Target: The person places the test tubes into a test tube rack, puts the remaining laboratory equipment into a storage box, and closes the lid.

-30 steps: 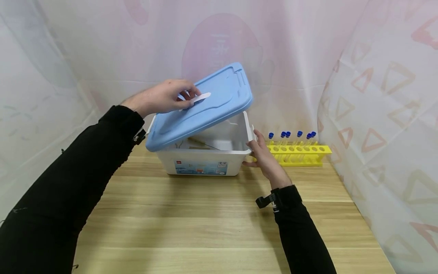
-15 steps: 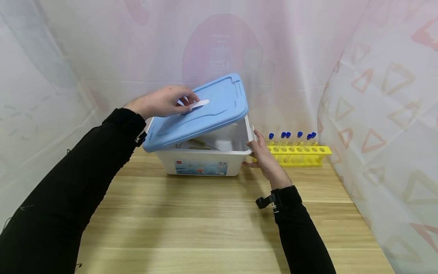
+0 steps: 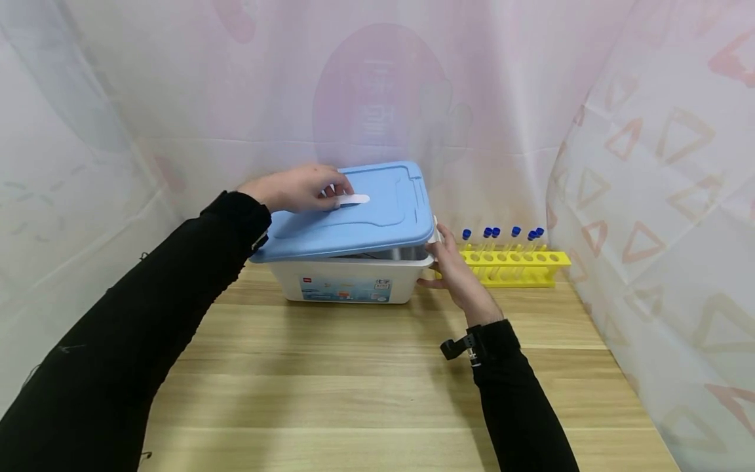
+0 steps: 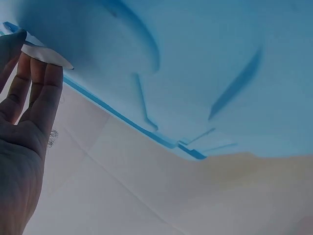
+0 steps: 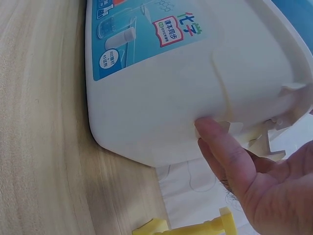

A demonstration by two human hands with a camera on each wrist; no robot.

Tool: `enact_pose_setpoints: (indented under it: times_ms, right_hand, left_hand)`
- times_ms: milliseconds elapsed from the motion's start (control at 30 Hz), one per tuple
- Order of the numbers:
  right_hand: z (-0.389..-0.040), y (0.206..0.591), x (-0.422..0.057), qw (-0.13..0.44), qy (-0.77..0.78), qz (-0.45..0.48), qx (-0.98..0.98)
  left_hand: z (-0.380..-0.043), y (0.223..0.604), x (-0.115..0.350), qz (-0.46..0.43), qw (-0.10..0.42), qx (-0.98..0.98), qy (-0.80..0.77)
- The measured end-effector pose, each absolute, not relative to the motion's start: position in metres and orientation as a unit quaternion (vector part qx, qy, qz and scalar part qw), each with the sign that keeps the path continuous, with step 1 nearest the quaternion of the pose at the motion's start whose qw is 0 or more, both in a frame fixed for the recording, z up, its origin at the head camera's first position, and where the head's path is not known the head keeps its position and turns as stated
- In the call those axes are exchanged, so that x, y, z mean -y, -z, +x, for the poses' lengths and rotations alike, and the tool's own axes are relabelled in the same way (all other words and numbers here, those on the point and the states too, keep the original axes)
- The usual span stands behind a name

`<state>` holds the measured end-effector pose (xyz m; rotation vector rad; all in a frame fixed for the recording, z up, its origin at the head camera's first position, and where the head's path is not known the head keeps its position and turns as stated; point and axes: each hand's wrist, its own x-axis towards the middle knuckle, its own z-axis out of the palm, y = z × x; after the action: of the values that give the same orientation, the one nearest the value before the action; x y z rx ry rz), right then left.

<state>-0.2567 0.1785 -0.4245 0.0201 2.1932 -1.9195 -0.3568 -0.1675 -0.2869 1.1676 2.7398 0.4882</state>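
Note:
A white plastic storage box (image 3: 277, 278) with a blue printed label stands on the wooden table. Its blue lid (image 3: 389, 196) lies over the top at a slant, the left end low and the right end raised above the rim. My left hand (image 3: 309, 187) pinches the lid's white handle (image 3: 357, 199) between thumb and fingers; the left wrist view shows this grip on the handle (image 4: 46, 55). My right hand (image 3: 457, 275) rests against the box's right end. In the right wrist view, its nearly straight fingers (image 5: 215, 134) touch the wall beneath the rim. The lid hides most of the contents.
Right of the box, behind my right hand, a yellow test tube rack (image 3: 519, 269) holds several tubes with blue caps (image 3: 516, 231). Pale patterned curtains (image 3: 501, 85) hang behind and on both sides. Bare wooden table (image 3: 354, 380) extends in front.
My left hand has lowered the lid's raised right end toward the box, narrowing the gap and covering the contents that showed before. The right hand and the box have stayed in place.

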Motion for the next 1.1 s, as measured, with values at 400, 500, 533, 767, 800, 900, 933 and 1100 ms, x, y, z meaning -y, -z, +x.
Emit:
enact_pose_setpoints:
  times_ms: [400,500,533,767,800,900,933,1100]
  right_hand:
    - [-0.258,0.423,-0.180,0.129,0.679,0.007,-0.723]
    - [-0.258,0.422,-0.181,0.129,0.675,0.000,-0.727]
    - [-0.258,0.422,-0.181,0.129,0.673,-0.001,-0.728]
    - [-0.257,0.422,-0.181,0.129,0.670,0.007,-0.731]
    - [-0.257,0.422,-0.181,0.128,0.670,0.009,-0.731]
    - [-0.257,0.423,-0.180,0.128,0.669,0.010,-0.732]
    - [-0.257,0.423,-0.180,0.128,0.669,0.009,-0.732]
    - [-0.256,0.423,-0.180,0.129,0.670,0.000,-0.731]
  left_hand:
    - [-0.353,0.297,0.159,0.403,0.065,-0.907,-0.106]
    - [-0.352,0.298,0.157,0.402,0.065,-0.908,-0.100]
    - [-0.352,0.298,0.156,0.403,0.064,-0.908,-0.097]
    - [-0.344,0.292,0.147,0.413,0.061,-0.906,-0.069]
    - [-0.344,0.292,0.145,0.416,0.061,-0.905,-0.067]
    - [-0.342,0.289,0.137,0.412,0.067,-0.907,-0.056]
    - [-0.342,0.288,0.135,0.408,0.072,-0.909,-0.051]
    - [-0.338,0.285,0.126,0.389,0.096,-0.916,-0.028]
